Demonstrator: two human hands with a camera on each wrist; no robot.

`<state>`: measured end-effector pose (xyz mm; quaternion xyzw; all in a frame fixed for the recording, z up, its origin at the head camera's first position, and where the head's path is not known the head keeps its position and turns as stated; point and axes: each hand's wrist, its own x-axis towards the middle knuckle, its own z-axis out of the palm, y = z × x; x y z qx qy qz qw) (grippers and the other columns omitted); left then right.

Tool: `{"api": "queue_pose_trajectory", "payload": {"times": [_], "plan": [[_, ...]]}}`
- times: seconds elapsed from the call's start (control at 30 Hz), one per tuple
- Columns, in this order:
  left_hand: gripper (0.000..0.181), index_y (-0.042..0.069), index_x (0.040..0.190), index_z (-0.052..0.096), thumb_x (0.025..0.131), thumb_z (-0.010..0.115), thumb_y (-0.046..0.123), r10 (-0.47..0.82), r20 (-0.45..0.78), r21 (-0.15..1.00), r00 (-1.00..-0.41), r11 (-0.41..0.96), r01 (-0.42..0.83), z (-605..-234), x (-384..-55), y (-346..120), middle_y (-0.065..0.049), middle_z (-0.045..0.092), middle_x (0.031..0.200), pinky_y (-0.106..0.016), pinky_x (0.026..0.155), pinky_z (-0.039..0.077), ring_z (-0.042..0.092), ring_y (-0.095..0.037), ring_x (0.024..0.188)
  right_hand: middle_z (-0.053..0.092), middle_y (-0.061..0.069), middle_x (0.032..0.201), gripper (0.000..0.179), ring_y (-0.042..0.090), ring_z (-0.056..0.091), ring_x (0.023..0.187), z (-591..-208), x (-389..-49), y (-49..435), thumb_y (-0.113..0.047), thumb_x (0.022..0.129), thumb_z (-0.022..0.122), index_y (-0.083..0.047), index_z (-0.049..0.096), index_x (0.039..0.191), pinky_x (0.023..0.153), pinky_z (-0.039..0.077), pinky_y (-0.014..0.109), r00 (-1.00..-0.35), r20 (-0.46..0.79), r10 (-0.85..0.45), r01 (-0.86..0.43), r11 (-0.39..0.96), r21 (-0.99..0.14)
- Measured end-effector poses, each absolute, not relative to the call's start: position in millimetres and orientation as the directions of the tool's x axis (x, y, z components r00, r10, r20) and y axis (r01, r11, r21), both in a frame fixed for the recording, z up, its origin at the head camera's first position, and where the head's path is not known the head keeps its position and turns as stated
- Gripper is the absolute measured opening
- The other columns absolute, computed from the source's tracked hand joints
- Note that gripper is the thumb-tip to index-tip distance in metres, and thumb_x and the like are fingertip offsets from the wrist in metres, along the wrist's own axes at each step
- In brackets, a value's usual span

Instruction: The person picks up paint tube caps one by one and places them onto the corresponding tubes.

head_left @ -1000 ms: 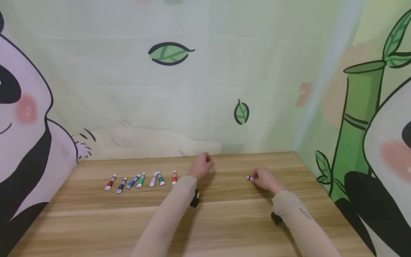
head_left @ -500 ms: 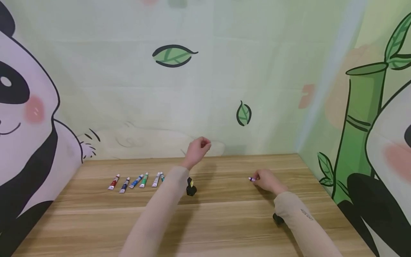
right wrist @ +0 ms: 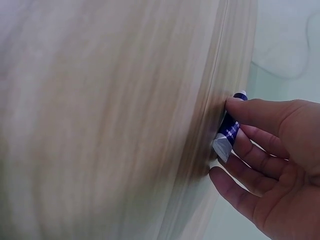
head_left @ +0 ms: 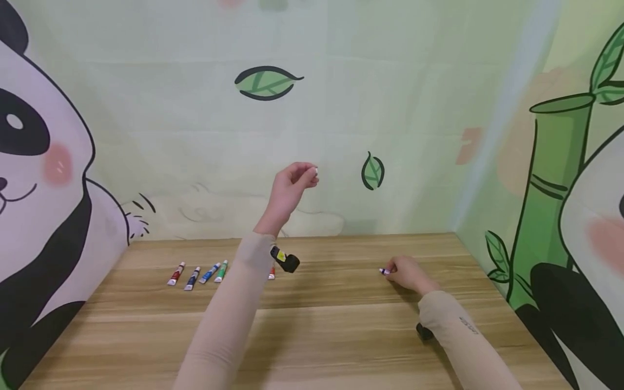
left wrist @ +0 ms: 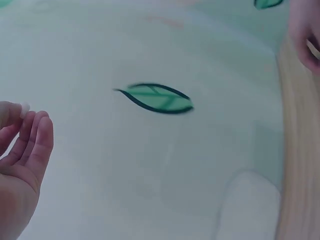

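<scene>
My left hand (head_left: 288, 187) is raised in front of the wall cloth, well above the table. Its thumb and fingertips pinch a small white piece (left wrist: 24, 110), perhaps a cap, mostly covered by the fingers. At the right of the table, my right hand (head_left: 405, 272) pinches a purple-blue paint tube (right wrist: 231, 125) between thumb and fingers, low over the wood. The tube's white end points up and its flat silver end down in the right wrist view. Part of my right hand (left wrist: 306, 42) also shows at the left wrist view's corner.
Left of my left arm lie paint tubes: red (head_left: 176, 274), dark blue (head_left: 192, 278), blue (head_left: 209, 273) and green (head_left: 221, 271). An orange-red tube (head_left: 271, 272) peeks out beside the sleeve. Behind the wooden table (head_left: 341, 336) hangs a printed cloth (head_left: 414, 108).
My left hand has risen from near the table's back edge, pinching the white piece. Its forearm now covers the grey and teal tubes. My right hand stays with its tube.
</scene>
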<state>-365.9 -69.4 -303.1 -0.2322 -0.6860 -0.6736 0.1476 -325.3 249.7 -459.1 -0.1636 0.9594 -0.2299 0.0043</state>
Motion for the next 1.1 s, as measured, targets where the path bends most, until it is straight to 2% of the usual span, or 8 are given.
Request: {"api": "queue_pose_trajectory", "payload": {"times": [0.2,0.43,0.77,0.9,1.0,1.1], "plan": [[0.029,0.000,0.120,0.064,0.102,0.061,0.022,0.120,0.560,0.828,-0.820,-0.037,0.560,-285.7,-347.5,-72.2,-0.012,0.067,0.111,-0.031,0.092,0.054,0.064,-0.034,0.107,0.065,0.008,0.083,0.011,0.020,0.059,0.077,-457.8,-325.8,250.2,-0.002,0.086,0.073,0.005,0.066,0.092,0.073,0.051,0.036,-0.940,0.085,-0.329,-0.331,0.828,-0.453],[0.029,-0.003,0.121,0.061,0.104,0.058,0.020,0.148,0.590,0.796,-0.794,0.060,0.603,-292.9,-321.0,-80.9,-0.013,0.067,0.106,-0.033,0.092,0.054,0.067,-0.024,0.098,0.066,0.007,0.084,0.011,0.020,0.059,0.078,-460.1,-326.3,244.4,-0.003,0.086,0.074,0.002,0.067,0.091,0.074,0.051,0.038,-0.945,0.082,-0.316,-0.315,0.817,-0.482],[0.029,0.004,0.122,0.062,0.102,0.061,0.024,0.187,0.563,0.792,-0.805,0.155,0.590,-307.7,-287.2,-93.0,-0.010,0.069,0.106,-0.034,0.092,0.053,0.066,-0.029,0.102,0.064,0.007,0.084,0.010,0.018,0.056,0.073,-458.6,-330.5,240.8,-0.005,0.089,0.072,0.003,0.067,0.094,0.065,0.048,0.032,-0.959,0.095,-0.267,-0.270,0.758,-0.594],[0.029,0.004,0.122,0.063,0.101,0.064,0.024,0.196,0.566,0.786,-0.801,0.167,0.596,-312.0,-275.0,-95.0,-0.010,0.068,0.108,-0.033,0.092,0.053,0.066,-0.030,0.104,0.066,0.009,0.088,0.012,0.021,0.059,0.079,-450.2,-330.8,230.5,-0.009,0.093,0.070,0.001,0.068,0.099,0.071,0.050,0.036,-0.953,0.144,-0.267,-0.299,0.741,-0.601],[0.028,0.004,0.121,0.063,0.101,0.064,0.023,0.202,0.594,0.759,-0.778,0.177,0.626,-314.5,-268.8,-97.1,-0.010,0.068,0.109,-0.033,0.091,0.054,0.067,-0.023,0.102,0.068,0.009,0.093,0.016,0.023,0.062,0.087,-438.5,-330.1,220.5,-0.013,0.095,0.069,0.000,0.069,0.102,0.078,0.052,0.039,-0.947,0.187,-0.262,-0.321,0.724,-0.610],[0.026,0.004,0.121,0.064,0.100,0.065,0.020,0.203,0.632,0.719,-0.747,0.206,0.664,-317.1,-264.1,-100.2,-0.008,0.067,0.110,-0.033,0.090,0.054,0.066,-0.018,0.101,0.069,0.010,0.096,0.017,0.025,0.063,0.090,-420.3,-326.2,211.4,-0.015,0.096,0.069,0.000,0.069,0.103,0.080,0.052,0.041,-0.931,0.252,-0.264,-0.365,0.694,-0.621]]}}
